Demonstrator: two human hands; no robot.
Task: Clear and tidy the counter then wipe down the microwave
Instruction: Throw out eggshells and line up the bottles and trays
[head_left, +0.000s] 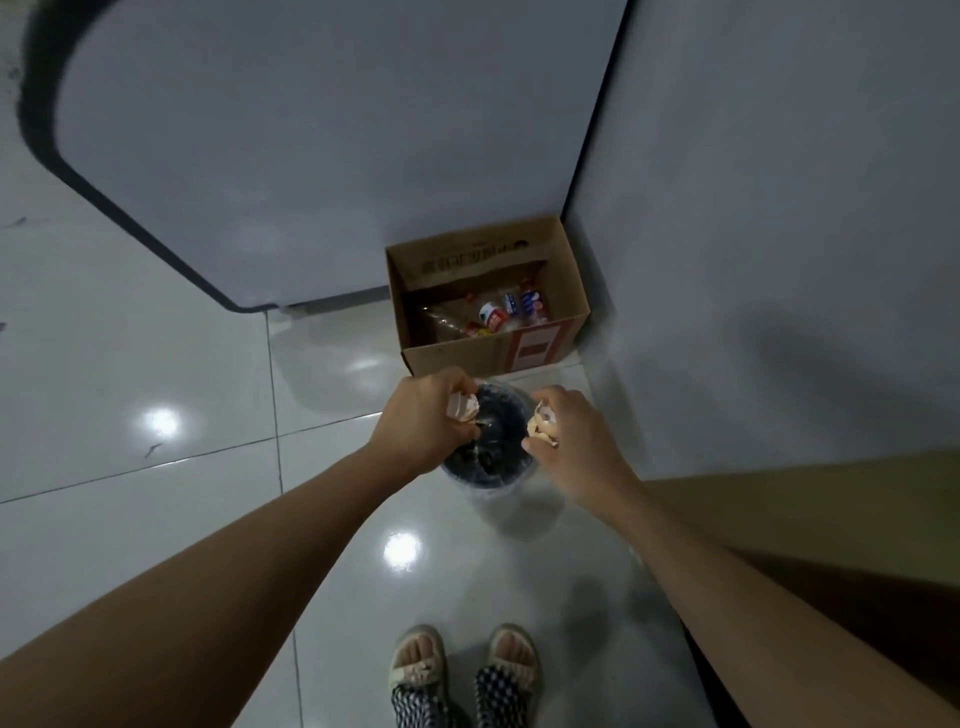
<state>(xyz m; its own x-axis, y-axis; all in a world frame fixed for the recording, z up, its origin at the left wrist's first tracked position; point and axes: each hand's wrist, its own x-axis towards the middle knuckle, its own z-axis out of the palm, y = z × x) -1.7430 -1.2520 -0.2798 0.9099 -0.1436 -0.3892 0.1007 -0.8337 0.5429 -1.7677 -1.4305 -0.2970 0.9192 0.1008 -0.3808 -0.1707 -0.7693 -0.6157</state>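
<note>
Head view looks straight down at two bare arms reaching over a small round bin (485, 447) with a dark liner, standing on a glossy white tiled floor (156, 364). The left hand (421, 421) has its grip clamped on a crumpled white scrap (462, 407), fingers curled round it just above the bin's near-left rim. The right hand (576, 441) likewise has its grip closed on a crumpled pale wad (542, 427), held over the right rim. Both pieces of rubbish, presumably cleared off the tabletop, hang above the bin's mouth and have not been let go.

Just behind the bin sits an open cardboard box (540, 343) with small bottles and packets inside, tucked against a grey wall (779, 208). A large grey rounded panel (311, 156), perhaps an appliance door, fills the upper left. Sandalled feet (462, 670) stand below.

The risk here is a miss. Each scrap is held near the rim and not over the middle, so a release from this spot could bounce one off the edge onto the floor or into the box behind. Light crumpled paper also drifts as it falls. Moving both hands inward before letting go would likely prevent that.
</note>
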